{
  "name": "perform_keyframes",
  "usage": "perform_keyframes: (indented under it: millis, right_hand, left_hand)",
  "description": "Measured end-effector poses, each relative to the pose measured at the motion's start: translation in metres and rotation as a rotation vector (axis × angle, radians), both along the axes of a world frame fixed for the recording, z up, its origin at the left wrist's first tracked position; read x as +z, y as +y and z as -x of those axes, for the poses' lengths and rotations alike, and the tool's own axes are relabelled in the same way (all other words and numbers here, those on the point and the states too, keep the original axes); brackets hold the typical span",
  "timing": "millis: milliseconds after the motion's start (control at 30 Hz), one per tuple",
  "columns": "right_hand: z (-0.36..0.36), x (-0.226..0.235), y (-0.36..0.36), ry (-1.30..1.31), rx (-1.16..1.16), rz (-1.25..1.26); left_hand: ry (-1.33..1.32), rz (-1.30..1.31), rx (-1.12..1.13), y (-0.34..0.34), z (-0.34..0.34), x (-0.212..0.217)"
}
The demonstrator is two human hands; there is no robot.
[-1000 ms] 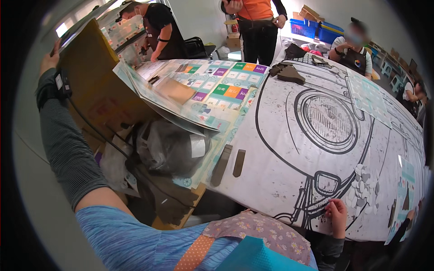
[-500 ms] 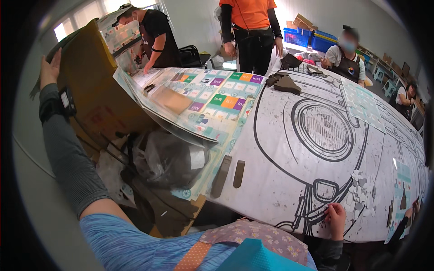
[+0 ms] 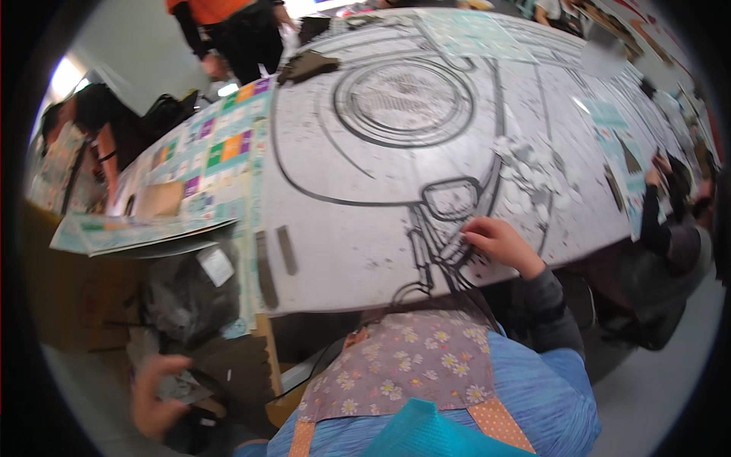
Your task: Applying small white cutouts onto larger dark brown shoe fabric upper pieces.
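My left hand is low at the left, smeared by motion, with thumb and fingers apart and nothing between them. Near it are dark grey sheet pieces and a dark plastic bag with a white label. Over the front edge of the printed tablecloth, my right hand is closed in a pinch; what its fingertips hold, if anything, is too small to make out. Beyond it lies a scatter of small white and grey discs. Two narrow grey strips lie farther left on the cloth.
Printed colored sheets cover the table's left part, one stack jutting over its edge, above a brown carton. Dark pieces lie at the back. A person in orange stands behind; another leans in at left. A co-worker's hand is at right.
My left hand has come down from the raised carton at the upper left to the lower left. The view has swung right and down. My right hand remains pinched near the discs.
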State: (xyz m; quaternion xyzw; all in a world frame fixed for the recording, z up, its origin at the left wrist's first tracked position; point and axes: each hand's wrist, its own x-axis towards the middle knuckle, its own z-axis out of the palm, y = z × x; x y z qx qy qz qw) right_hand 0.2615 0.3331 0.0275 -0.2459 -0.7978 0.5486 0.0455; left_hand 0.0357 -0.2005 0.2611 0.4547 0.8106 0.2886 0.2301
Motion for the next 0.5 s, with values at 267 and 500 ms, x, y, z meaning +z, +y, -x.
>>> perform_keyframes:
  millis: [267, 500]
  right_hand:
    - [-0.038, 0.019, 0.036, 0.027, 0.005, -0.457]
    - [-0.019, 0.019, 0.153, 0.046, -0.197, -0.788]
  left_hand:
    - [-0.209, -0.064, 0.245, 0.114, -0.043, -0.167]
    - [-0.43, -0.555, 0.363, 0.221, -0.067, -0.231]
